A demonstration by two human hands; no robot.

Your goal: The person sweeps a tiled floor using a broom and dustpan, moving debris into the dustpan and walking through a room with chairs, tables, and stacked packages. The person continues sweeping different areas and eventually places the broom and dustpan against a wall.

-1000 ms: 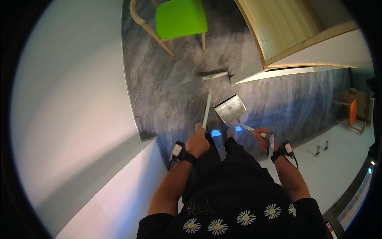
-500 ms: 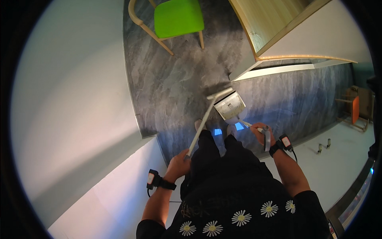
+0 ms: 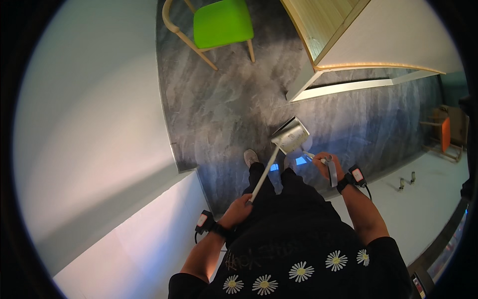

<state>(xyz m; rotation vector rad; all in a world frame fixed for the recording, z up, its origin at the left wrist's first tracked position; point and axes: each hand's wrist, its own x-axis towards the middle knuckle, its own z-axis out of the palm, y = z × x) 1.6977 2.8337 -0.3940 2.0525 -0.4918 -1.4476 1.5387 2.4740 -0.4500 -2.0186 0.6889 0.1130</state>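
Upper right: a white-panelled, wood-topped counter [image 3: 388, 45], whose corner could catch an over-wide stroke. Centre: a pale, long-handled broom [image 3: 264, 174] crosses a whitish, box-shaped dustpan [image 3: 298, 141]; blur leaves contact between them uncertain. Too hard a push could tip the dustpan, scattering any contents. Below centre: the left hand [image 3: 236, 212] clasps the broom; the right hand [image 3: 326, 166], the dustpan's handle, where a slack hold could allow twisting.
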